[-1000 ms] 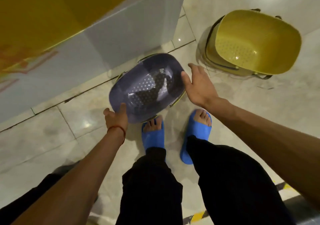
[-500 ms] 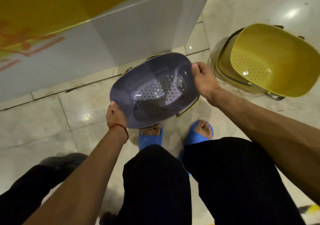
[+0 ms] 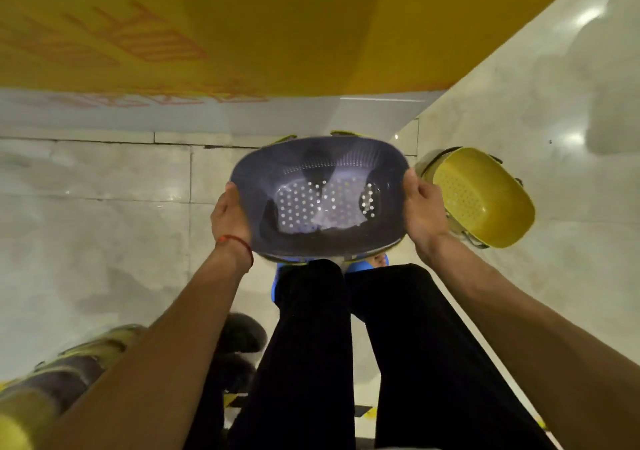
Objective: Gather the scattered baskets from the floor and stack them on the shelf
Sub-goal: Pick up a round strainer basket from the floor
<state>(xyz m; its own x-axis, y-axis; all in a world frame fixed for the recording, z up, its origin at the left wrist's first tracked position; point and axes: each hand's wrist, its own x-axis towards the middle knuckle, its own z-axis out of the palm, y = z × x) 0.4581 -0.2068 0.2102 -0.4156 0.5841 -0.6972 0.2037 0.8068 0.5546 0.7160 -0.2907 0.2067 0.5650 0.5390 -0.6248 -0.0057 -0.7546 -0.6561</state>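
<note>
A dark purple perforated basket (image 3: pixel 322 169) hangs in the air above my feet, held level by both hands. My left hand (image 3: pixel 229 214) grips its left rim and my right hand (image 3: pixel 420 207) grips its right rim. A yellow perforated basket (image 3: pixel 483 195) lies tilted on the floor just right of my right hand, apart from it. At the bottom left, blurred yellow and purple baskets (image 3: pixel 55 377) sit close to my left forearm, which partly hides them.
A large yellow and white unit (image 3: pixel 242 34) fills the top of the view, its white base meeting the pale tiled floor (image 3: pixel 104 190). My black trousers and blue slippers are below the basket. Black-and-yellow hazard tape (image 3: pixel 363 411) marks the floor behind my legs.
The purple basket has come up from the floor. My right hand closed on its rim and both hands raised it. The view has risen, showing more baskets at bottom left.
</note>
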